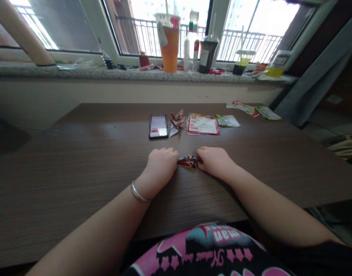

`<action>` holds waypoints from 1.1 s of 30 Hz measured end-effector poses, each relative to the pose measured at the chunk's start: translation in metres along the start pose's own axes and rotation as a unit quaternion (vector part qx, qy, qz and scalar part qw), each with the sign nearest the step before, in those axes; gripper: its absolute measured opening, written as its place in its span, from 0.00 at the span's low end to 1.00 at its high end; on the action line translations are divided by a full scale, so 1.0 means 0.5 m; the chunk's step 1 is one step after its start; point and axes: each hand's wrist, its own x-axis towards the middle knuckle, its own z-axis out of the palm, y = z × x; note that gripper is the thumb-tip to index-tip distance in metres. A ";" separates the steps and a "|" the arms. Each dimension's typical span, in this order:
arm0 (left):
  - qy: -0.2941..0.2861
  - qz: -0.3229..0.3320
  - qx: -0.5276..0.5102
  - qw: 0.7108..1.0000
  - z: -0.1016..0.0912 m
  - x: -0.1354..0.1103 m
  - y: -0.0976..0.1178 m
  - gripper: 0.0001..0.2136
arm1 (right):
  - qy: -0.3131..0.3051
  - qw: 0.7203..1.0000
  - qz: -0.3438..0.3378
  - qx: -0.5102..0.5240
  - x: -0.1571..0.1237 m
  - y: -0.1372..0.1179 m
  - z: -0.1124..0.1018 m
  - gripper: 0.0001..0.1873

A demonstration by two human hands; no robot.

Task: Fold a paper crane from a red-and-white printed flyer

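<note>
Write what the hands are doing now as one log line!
left hand: holds folded paper's left end | right hand: holds its right end | beyond: phone, printed sheets | surface: table

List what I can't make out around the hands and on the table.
All in the head view:
- Ends of the folded printed piece: hidden by the left hand and right hand.
- Screen content of the phone: pixelated.
- Small text on the red-edged cards: too small and blurred.
- Left forearm: cut off by the bottom edge.
</note>
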 end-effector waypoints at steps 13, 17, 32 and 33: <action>0.002 -0.009 -0.003 1.000 0.003 -0.005 -0.009 0.08 | 0.002 1.000 0.010 -0.002 0.001 0.005 0.003 0.08; -0.004 -0.019 0.003 1.000 0.007 -0.003 -0.007 0.09 | 0.000 1.000 0.013 -0.008 0.002 0.004 0.002 0.08; 0.049 0.035 0.005 0.998 0.012 -0.005 -0.006 0.07 | -0.021 1.000 0.012 -0.019 0.002 -0.001 -0.008 0.10; 0.051 0.041 0.000 0.998 0.012 -0.004 -0.005 0.07 | -0.022 1.000 0.013 -0.014 0.002 0.000 -0.008 0.10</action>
